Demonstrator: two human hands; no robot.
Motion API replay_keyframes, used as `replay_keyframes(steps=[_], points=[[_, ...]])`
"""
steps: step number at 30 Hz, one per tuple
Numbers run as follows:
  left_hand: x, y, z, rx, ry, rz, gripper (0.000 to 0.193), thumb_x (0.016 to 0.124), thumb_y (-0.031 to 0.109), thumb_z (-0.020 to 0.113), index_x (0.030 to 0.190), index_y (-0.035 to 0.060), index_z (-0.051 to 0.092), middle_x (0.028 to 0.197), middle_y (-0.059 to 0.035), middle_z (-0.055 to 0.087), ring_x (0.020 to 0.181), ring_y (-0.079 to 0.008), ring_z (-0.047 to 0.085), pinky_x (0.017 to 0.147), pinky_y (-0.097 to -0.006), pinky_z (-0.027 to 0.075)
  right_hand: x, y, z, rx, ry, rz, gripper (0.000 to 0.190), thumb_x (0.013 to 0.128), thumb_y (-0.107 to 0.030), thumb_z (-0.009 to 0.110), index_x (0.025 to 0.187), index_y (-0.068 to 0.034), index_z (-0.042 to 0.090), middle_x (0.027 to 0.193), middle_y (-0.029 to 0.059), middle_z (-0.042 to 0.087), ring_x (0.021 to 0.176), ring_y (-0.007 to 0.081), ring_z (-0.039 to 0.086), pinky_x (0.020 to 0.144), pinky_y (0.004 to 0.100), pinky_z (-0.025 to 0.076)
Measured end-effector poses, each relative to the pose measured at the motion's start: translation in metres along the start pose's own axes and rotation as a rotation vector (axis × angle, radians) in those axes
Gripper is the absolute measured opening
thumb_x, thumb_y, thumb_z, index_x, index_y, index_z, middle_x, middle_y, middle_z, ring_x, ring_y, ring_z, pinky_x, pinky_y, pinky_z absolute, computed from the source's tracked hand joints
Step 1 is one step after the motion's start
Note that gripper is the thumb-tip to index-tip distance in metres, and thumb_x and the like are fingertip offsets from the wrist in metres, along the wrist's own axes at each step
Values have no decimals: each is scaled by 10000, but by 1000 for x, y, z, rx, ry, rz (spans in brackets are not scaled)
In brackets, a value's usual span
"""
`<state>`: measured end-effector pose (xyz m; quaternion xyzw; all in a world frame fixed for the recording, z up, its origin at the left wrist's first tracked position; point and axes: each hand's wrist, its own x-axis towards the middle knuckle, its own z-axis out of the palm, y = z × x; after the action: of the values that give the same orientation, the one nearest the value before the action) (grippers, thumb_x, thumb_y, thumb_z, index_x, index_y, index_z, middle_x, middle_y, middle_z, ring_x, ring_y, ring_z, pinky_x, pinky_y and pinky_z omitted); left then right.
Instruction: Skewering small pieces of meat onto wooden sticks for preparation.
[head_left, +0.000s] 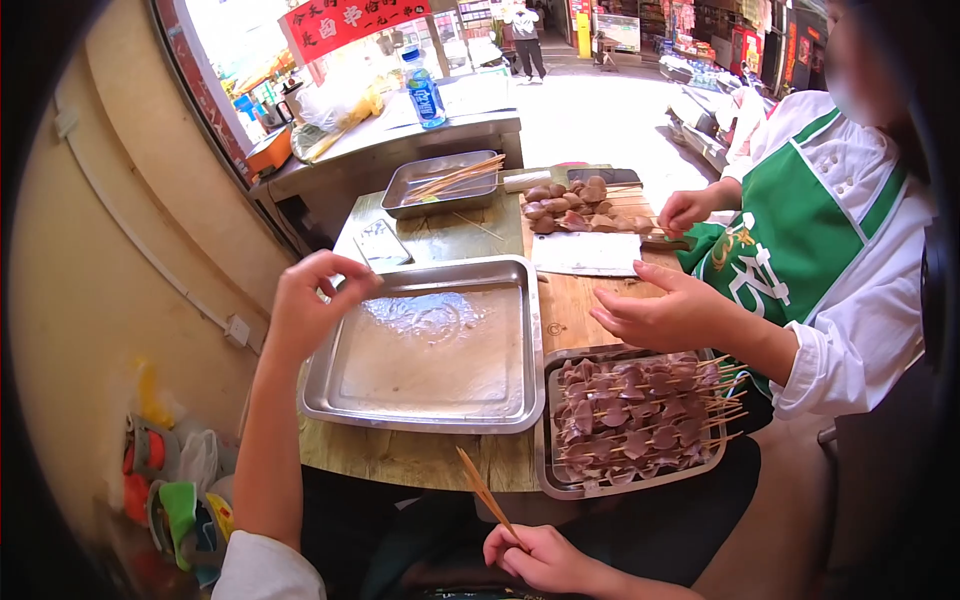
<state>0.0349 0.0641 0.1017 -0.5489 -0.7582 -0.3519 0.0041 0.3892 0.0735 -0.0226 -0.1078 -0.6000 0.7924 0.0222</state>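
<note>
My left hand (311, 300) is raised over the upper left corner of a large metal tray (534, 352), thumb and fingertips close together with nothing visible between them. A thin layer of cloudy liquid lies in that tray. Low in the picture, my right hand (544, 556) holds several thin wooden skewers (484, 487), which point up and to the left, just off the table's near edge. Right of the large tray, skewered pieces of brownish meat (637, 420) fill a smaller metal tray (546, 457).
A co-worker in a green apron (795, 225) is at the right, one hand above the skewered meat, the other at meat pieces (570, 206) on the wooden board (562, 307). A cleaver (585, 253), a phone (382, 244) and a tray of skewers (439, 210) lie beyond.
</note>
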Motion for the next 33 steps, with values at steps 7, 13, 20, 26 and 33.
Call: replay_keyframes(steps=[7, 13, 20, 26, 33], points=[[-25, -20, 10, 20, 62, -97, 184, 791, 156, 756, 919, 29, 717, 764, -68, 680, 591, -119, 591, 562, -256, 475, -2, -12, -7, -397, 264, 59, 94, 877, -23, 531, 932, -35, 606, 771, 22, 562, 674, 74, 511, 644, 237, 428], [-54, -33, 21, -49, 22, -96, 153, 780, 145, 756, 881, 35, 724, 826, -87, 703, 576, -165, 613, 555, -281, 498, -6, -35, -9, -576, 477, -219, 104, 832, 3, 448, 785, 6, 540, 653, 127, 507, 595, 228, 537, 570, 333, 427], [-69, -53, 18, -162, 16, -153, 145, 799, 168, 739, 884, 52, 724, 829, -76, 700, 588, -182, 623, 581, -304, 508, 12, -40, 19, -329, 423, -94, 181, 890, -5, 423, 770, -6, 558, 672, 14, 522, 588, 74, 477, 543, 224, 386], [-73, -62, 15, -118, 94, -65, 132, 788, 145, 754, 866, 45, 719, 789, -86, 684, 617, -189, 631, 578, -289, 513, 53, -7, 29, -203, 470, -260, 228, 929, -61, 443, 782, -26, 614, 713, 52, 609, 579, 78, 533, 521, 206, 420], [-80, -58, 18, -151, 45, -110, 117, 799, 177, 724, 859, 78, 708, 822, -78, 681, 702, -240, 668, 654, -347, 523, 93, -8, 28, -157, 363, -378, 113, 888, 29, 567, 831, -6, 658, 1014, 107, 586, 880, 157, 590, 798, 267, 478]])
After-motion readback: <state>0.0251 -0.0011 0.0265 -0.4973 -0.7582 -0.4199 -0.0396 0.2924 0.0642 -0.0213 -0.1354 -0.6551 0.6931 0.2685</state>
